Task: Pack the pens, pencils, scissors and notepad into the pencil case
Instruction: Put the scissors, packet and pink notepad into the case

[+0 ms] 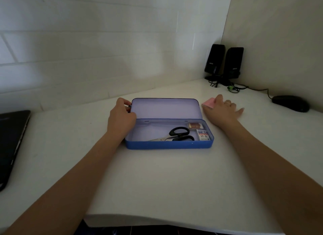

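A white table (166, 178) fills the lower half of the frame, with two bare forearms reaching up across it from the bottom corners. At the centre lies one blue metal pencil case (168, 145), open, its lid (166, 108) tilted back behind the tray. Inside the tray, toward its right end, lie one pair of black-handled scissors (176, 135), one small white box marked 2B (203, 134) and, just behind that, one small brown and cream box (195, 126).

The left hand (121, 116) sits at the left end of the case, its grip curled around the left edge of the lid, thumb and fingertips pinching it. To the right of the lid, the right hand (222, 108) rests on one pink notepad (208, 103) lying on the table; the thumb and curled fingers close over its right side, while the little finger stretches out toward the right.

At the far left edge sits one dark laptop (12, 140). Upper right, one black computer mouse (290, 103) lies on the table, and two black speakers (224, 62) stand in the corner.
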{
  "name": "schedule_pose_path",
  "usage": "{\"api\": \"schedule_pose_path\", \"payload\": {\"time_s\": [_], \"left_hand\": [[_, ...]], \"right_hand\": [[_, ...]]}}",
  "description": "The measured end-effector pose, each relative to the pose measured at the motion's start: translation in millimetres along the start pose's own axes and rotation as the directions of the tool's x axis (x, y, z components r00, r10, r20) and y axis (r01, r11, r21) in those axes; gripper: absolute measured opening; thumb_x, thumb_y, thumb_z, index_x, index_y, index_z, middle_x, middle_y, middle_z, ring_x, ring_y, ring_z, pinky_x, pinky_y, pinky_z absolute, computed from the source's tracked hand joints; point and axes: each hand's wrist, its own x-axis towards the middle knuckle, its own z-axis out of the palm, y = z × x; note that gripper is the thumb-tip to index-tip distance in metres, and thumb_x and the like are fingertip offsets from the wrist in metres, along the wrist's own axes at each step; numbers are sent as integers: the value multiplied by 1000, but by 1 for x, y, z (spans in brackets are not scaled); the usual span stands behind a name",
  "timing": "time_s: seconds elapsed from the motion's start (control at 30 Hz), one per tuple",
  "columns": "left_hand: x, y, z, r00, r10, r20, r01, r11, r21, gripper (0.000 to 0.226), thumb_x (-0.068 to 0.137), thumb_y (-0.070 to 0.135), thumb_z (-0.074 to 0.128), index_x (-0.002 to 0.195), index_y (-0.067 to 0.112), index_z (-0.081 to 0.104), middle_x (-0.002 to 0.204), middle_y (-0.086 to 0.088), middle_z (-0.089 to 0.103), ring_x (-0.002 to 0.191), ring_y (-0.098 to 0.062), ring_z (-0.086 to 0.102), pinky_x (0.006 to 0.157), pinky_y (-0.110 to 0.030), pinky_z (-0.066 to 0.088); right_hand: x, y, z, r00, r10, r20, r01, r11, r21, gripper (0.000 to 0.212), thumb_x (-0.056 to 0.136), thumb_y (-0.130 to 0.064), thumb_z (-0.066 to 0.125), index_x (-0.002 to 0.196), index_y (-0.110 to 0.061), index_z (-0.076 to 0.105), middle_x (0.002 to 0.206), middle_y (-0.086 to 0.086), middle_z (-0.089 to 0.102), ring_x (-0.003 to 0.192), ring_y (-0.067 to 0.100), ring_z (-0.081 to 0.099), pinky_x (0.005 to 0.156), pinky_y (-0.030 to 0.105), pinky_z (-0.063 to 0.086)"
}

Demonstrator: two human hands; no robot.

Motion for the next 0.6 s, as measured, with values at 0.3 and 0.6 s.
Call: {"api": "schedule_pose_path", "payload": {"time_s": [0.3,0.6], "left_hand": [[-1,0,-1,1000,0,7,0,1000,-8,31,82,1,50,113,5,50,95,-4,55,85,-25,52,76,-34,43],[5,-3,0,997,-77,13,78,994,-75,23,82,4,56,103,11,53,92,-2,59,84,-23,55,77,-31,44]], "right_hand": [[-43,-14,-35,887,104,-451,164,841,516,73,71,-65,63,118,-11,47,118,17,54,112,36,44,96,42,36],[-144,-96,-47,744,-668,8,517,583,627,58,60,-55,80,111,-38,57,113,-3,47,113,11,37,84,9,35]]}}
